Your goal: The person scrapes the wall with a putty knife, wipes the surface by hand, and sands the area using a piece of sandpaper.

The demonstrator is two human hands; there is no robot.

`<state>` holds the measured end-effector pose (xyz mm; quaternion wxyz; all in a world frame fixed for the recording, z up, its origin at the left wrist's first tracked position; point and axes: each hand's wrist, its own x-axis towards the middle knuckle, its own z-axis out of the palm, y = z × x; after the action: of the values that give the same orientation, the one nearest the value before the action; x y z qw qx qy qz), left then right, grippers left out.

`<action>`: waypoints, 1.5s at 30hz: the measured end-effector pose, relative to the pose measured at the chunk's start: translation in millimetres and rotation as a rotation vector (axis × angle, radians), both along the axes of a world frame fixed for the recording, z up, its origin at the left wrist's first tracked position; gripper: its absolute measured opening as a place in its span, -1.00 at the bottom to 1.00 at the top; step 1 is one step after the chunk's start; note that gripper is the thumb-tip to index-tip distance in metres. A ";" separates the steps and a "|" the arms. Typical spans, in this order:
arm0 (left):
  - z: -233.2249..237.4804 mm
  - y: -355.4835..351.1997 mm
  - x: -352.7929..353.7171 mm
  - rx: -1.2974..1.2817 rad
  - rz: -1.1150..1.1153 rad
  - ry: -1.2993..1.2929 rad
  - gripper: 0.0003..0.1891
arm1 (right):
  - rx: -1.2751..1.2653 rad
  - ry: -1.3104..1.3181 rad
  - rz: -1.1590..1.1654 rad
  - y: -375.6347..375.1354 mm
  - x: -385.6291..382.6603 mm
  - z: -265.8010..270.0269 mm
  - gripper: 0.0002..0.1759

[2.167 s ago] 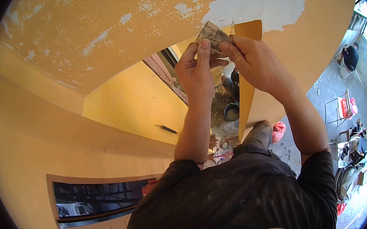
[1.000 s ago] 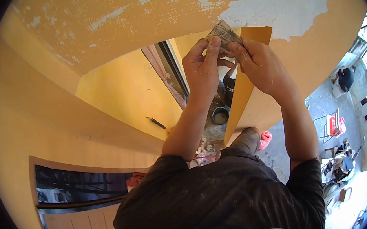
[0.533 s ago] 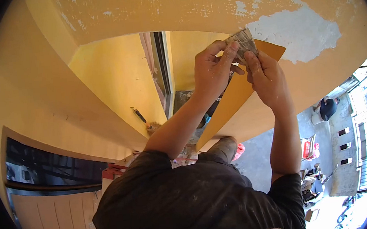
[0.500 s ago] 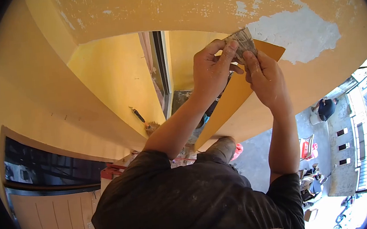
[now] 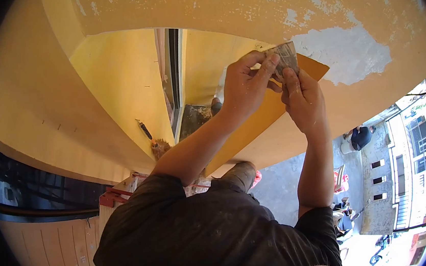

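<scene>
Both of my hands are raised in front of the yellow wall, gripping a small, flat, grey scraper (image 5: pixel 286 56) smeared with pale streaks. My left hand (image 5: pixel 247 84) pinches its left edge, thumb lying on the face. From below, my right hand (image 5: pixel 304 101) holds the lower end between thumb and curled fingers. Just to the right of the scraper, a patch of whitish-grey filler (image 5: pixel 344 54) with a ragged outline covers part of the wall (image 5: pixel 242 7). Some fingers are hidden behind the scraper.
A brush (image 5: pixel 160 149) with a dark handle hangs against the yellow wall at left. Beside it is a window frame (image 5: pixel 175 75). A yellow ledge (image 5: pixel 254 139) juts out below my hands. Far down at right, a person in dark clothing (image 5: pixel 361 138) bends near a pale bucket.
My view has shifted, so the wall and the courtyard sit further left. Both hands keep their hold on the scraper, which stands slightly lower in view.
</scene>
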<state>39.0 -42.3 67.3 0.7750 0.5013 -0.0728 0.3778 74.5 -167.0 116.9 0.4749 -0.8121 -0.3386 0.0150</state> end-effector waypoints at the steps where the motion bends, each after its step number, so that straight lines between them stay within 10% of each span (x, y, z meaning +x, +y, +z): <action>1: 0.2 0.6 -0.9 -0.015 -0.025 0.018 -0.75 | -0.002 -0.007 0.006 3.2 0.5 0.2 -0.58; 45: 25.6 -25.1 6.4 0.033 0.041 0.103 -0.63 | 0.192 0.268 -0.061 -10.9 -3.8 18.9 -0.58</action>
<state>45.4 -67.4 92.8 0.7614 0.5344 -0.0288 0.3658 70.8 -178.0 135.9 0.5913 -0.7638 -0.2473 0.0765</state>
